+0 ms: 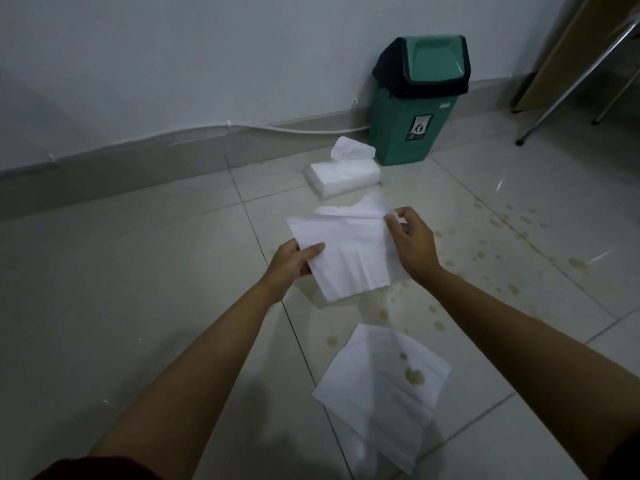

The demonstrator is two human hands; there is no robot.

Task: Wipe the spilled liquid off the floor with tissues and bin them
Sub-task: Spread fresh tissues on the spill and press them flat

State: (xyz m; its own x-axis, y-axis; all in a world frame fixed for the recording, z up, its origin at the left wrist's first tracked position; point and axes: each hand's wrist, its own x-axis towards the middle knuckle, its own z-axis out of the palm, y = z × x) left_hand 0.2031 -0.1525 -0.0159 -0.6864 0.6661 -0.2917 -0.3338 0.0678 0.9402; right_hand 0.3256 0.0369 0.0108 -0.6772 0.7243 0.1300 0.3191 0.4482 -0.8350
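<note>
Both hands hold a white tissue [349, 251] spread above the tiled floor. My left hand [294, 263] pinches its near left edge, and my right hand [414, 244] pinches its far right edge. A second tissue [377, 393] lies flat on the floor nearer to me, with yellowish wet stains soaking through it. Spilled liquid [498, 251] shows as many small yellowish drops scattered over the tiles to the right of the hands. A white tissue pack [343, 174], one sheet sticking up, lies beyond the hands. The green swing-lid bin [415, 105] stands behind it by the wall.
A white cable [277, 128] runs along the grey skirting board at the wall's foot. Metal chair legs [568, 88] and a wooden panel [568, 46] stand at the upper right.
</note>
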